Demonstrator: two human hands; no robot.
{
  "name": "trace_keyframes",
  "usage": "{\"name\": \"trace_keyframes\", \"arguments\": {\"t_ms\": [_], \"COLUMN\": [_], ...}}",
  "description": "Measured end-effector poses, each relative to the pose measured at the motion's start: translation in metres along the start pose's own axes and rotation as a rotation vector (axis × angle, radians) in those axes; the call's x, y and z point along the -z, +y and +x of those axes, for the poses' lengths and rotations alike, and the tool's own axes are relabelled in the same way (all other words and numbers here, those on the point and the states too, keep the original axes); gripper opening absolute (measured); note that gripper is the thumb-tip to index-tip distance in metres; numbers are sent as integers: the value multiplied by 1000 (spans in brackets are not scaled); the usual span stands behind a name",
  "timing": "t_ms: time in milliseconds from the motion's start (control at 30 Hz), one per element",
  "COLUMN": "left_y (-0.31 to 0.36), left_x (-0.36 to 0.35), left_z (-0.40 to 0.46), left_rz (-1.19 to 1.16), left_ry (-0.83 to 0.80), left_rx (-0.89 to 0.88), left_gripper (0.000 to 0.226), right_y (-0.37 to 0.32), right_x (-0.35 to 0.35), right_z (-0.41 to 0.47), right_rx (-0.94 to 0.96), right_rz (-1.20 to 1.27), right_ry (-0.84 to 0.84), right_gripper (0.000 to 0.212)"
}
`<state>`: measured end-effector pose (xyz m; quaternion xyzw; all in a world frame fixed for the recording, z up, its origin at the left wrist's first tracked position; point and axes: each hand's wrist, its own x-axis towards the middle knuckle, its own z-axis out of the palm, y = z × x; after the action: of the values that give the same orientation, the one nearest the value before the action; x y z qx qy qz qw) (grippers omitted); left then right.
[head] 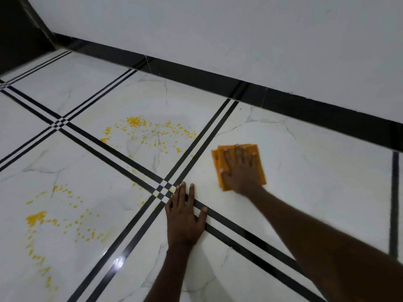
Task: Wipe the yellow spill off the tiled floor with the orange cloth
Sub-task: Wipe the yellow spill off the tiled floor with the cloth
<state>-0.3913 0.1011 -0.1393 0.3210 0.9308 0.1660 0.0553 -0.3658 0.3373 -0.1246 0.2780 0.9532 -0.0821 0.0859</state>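
Head view. Cut off at frame edge: both forearms at 5 and 6 o'clock; lower spill [41, 219] patch at 7 o'clock. Blurred by motion: cloth [239, 164] edges. Hidden under palm: cloth centre.

Right hand [241, 171], at 3 o'clock from centre: fingers straight and spread, pressed flat on cloth, on floor [305, 182]. Left hand [184, 216], at 6 o'clock: fingers straight, flat on floor across black tile lines, holding nothing. Upper spill patch at 10 o'clock of cloth, apart from it.
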Motion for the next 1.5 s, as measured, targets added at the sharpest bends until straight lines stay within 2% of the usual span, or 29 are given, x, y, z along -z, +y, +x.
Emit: {"name": "trace_keyframes", "arguments": {"t_ms": [67,133,233,333,433,500,600,667,733,800,867,1000,1067,1133,1200,1300,1400,1500], "left_y": [3,-7,-41,-60,-69,-66,-70,-73,-69,-67,-67,-65,-68,-71,-71,-66,-67,-63], "left_x": [10,23,30,22,15,15,13,15,19,22,21,19,14,12,12,20,24,25], "left_z": [-2,-16,-57,-93,-102,-102,-104,-104,-102,-100,-101,-101,-101,-100,-103,-101,-101,-98], "left_rz": [-87,-103,-16,6,59,81,44,32,27,18,13,18,20,27,28,10,2,-2], "left_ry": [-4,65,137,74,64,89,78,81,61,42,37,92,110,97,60,39,48,75], "left_rx": [39,66,156,240,206,211,207,207,231,235,234,217,205,207,223,247,229,207], "left_gripper": [75,66,64,79,79,78,78,78,78,79,80,79,80,81,81,81,80,80], "right_y": [-1,17,40,36,13,-17,-88,-128,-134,-112,-74,-22,-36,-78,-128,-167,-122,-54], "right_x": [-11,-23,-23,-5,9,-1,-26,-38,-40,-28,-22,1,4,3,-15,-36,-36,-25], "right_z": [-29,-56,-72,-38,1,25,35,-3,-48,-70,-52,35,68,73,51,-12,-39,-33], "right_rx": [96,143,33,-68,-58,-54,121,272,428,532,494,150,81,31,151,344,433,299], "right_rz": [-7,-20,-22,-6,-1,-7,-56,-72,-38,-63,-52,-90,-72,-4,-16,8,-22,-46], "right_ry": [13,59,52,89,112,158,207,180,120,46,68,139,144,190,254,185,146,213], "right_gripper": [82,76,76,85,92,88,75,70,72,71,67,79,78,74,69,71,68,64]}}
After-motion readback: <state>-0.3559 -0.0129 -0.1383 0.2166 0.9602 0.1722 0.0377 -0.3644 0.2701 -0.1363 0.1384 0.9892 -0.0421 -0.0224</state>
